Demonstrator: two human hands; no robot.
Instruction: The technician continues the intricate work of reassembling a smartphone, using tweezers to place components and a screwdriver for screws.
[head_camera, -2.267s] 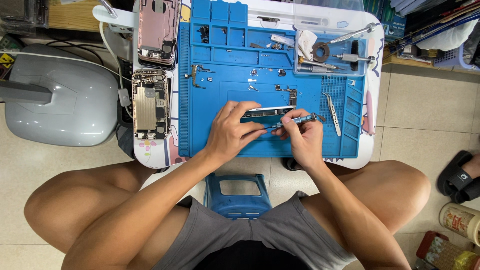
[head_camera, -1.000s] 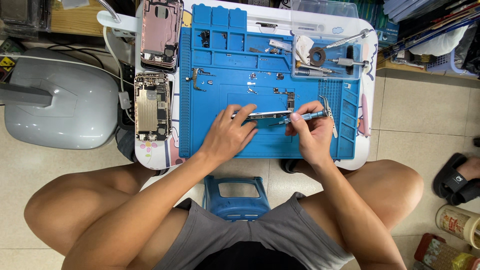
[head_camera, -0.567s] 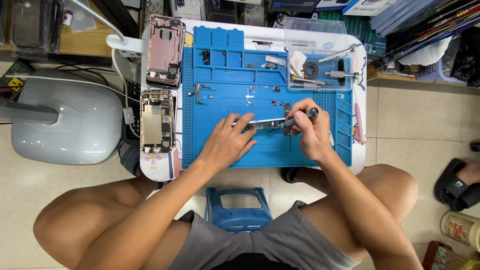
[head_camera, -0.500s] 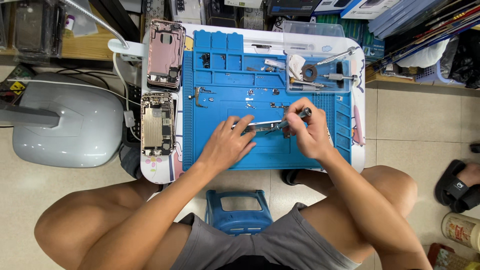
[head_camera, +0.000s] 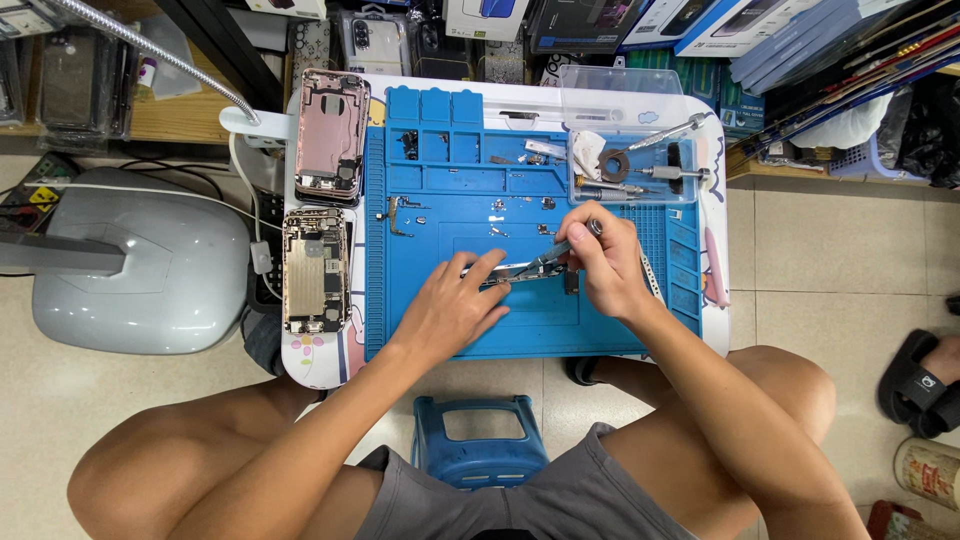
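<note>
The floor (head_camera: 820, 240) is pale tile, running under and around everything. On it at the left stands a grey rounded housing (head_camera: 140, 265) with a flexible metal lamp arm (head_camera: 150, 50) rising past it toward the far side. Along the far edge, shelves and stacked boxes (head_camera: 560, 20) crowd the wall line; at the far right lies a heap of blue folders and rods (head_camera: 830, 50). A black sandal (head_camera: 915, 385) sits on the tile at the right.

I sit on a blue plastic stool (head_camera: 480, 450), knees either side of a small white table (head_camera: 715, 330). A blue repair mat (head_camera: 520, 330) covers most of the tabletop, with moulded compartments along its far edge and small screws and brackets scattered on its far half. A clear plastic tray (head_camera: 620, 90) rests at the far right corner of the mat, holding loose tools.

Left of the mat lie two opened phone housings: a pink one (head_camera: 330, 135) farther away, and one with its internals exposed (head_camera: 313, 270) nearer.

My left hand (head_camera: 450, 310) presses flat, fingers spread, on a narrow phone board (head_camera: 510, 272) at the mat's centre. My right hand (head_camera: 605, 265) is closed around a screwdriver (head_camera: 560, 248), its tip angled down onto that board.
</note>
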